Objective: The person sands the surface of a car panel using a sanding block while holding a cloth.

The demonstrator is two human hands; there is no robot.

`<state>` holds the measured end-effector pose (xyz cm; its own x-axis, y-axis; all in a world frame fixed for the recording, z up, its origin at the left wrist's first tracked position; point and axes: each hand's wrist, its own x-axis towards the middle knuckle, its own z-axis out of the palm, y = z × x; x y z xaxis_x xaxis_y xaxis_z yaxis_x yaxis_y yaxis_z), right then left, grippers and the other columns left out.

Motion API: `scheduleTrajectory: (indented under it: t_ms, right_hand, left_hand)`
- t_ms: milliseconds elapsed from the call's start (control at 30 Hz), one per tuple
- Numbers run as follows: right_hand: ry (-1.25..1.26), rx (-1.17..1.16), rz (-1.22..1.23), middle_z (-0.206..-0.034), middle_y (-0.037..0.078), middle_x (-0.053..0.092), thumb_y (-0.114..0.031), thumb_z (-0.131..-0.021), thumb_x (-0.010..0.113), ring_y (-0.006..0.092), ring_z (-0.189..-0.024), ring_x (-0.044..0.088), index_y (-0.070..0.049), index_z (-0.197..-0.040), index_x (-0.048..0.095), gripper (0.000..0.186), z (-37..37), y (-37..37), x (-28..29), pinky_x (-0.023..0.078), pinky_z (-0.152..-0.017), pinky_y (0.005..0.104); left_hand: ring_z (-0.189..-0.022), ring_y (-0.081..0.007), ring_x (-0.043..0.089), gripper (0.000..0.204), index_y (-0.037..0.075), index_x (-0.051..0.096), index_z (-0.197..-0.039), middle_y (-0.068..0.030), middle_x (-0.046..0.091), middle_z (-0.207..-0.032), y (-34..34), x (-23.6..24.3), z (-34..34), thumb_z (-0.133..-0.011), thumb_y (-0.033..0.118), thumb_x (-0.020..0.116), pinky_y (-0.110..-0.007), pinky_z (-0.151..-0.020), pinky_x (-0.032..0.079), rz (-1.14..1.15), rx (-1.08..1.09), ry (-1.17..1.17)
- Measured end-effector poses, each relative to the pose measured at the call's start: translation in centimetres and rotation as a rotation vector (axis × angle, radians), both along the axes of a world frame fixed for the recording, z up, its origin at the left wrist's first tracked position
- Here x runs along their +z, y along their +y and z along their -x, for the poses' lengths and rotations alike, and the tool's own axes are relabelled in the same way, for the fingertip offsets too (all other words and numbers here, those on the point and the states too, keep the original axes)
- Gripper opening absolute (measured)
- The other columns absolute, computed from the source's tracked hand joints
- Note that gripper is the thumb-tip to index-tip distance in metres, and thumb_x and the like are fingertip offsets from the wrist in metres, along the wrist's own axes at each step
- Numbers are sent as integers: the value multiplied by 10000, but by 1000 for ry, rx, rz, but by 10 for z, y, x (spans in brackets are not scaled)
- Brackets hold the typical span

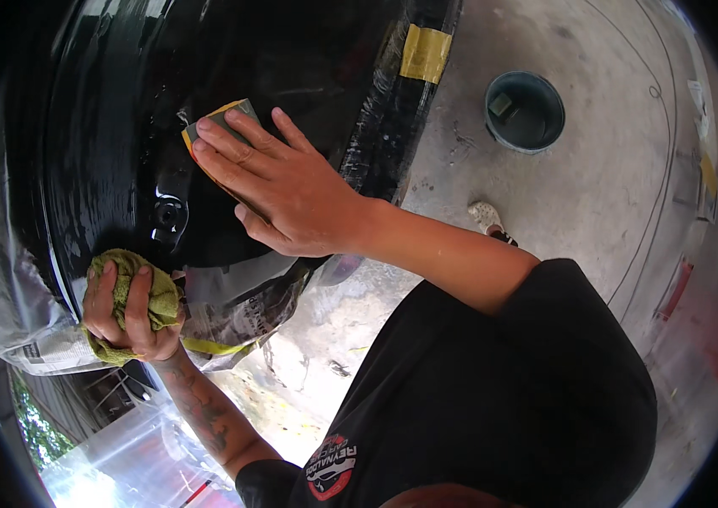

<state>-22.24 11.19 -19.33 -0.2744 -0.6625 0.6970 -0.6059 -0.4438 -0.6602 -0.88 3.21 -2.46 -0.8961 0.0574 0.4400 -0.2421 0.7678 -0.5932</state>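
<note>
A glossy black car body panel (291, 59) spreads in front of me, wet and streaked on its left side. My right hand (278, 190) lies over a grey sanding block (247, 108) with an orange-edged sheet round it. Its fingers press the block flat against the panel, and the palm hides most of it. Farther left and nearer, my left hand (113, 317) grips a bunched green cloth (164, 296) at the panel's lower left edge. Between the two hands, a small round fitting or hole (168, 213) shows in the panel.
Printed paper and plastic masking (244, 309) hang along the panel's near edge. Yellow tape (425, 53) crosses its scuffed right edge. On the concrete floor to the right stands a dark bucket (559, 118) with water and a small block inside. A thin cable (672, 110) runs farther right.
</note>
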Motion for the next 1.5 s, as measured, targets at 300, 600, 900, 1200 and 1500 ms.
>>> scheduleTrajectory:
  t_ms: [300, 600, 900, 1200, 1500]
  right_hand:
    - [-138, -182, -403, -1658, 99, 232, -227, -955, 539, 279, -1523, 241, -148, -1588, 260, 695, 54, -4, -81, 188, -1183, 633]
    - [-90, -282, -489, -1629, 140, 278, -264, -933, 569, 300, -1503, 281, -58, -1548, 303, 700, 63, -6, -82, 249, -1148, 665]
    - [68, -345, -523, -1612, 167, 288, -288, -893, 638, 397, -1487, 265, -23, -1530, 321, 759, 56, -4, -83, 284, -1112, 690]
    - [79, -428, -535, -1634, 118, 269, -255, -842, 707, 398, -1477, 281, -78, -1557, 301, 841, 64, -4, -102, 323, -1106, 661]
    - [280, -630, -495, -1617, 132, 314, -207, -906, 574, 411, -1492, 233, -53, -1540, 342, 693, 159, -36, -126, 260, -1118, 695]
  left_hand:
    - [-1031, -306, 610, 347, 148, 736, -1022, -94, 634, -1157, 8, 10, 27, -840, 443, 714, -436, -865, 508, -32, 91, -41]
    - [-804, -282, 612, 194, 157, 662, -849, -26, 627, -882, -19, 23, 164, -760, 177, 834, -425, -663, 490, 71, 85, -114]
    - [-901, -334, 635, 190, 144, 632, -907, -38, 619, -943, -58, 40, 258, -779, 174, 769, -459, -702, 521, 36, 101, -189]
    - [-817, -309, 618, 187, 114, 675, -863, -60, 651, -925, -33, 38, 196, -743, 129, 817, -426, -700, 498, 21, -25, -132]
    - [-891, -335, 629, 224, 109, 689, -942, -107, 664, -1013, -2, 23, 87, -766, 155, 819, -443, -735, 487, -6, 29, -56]
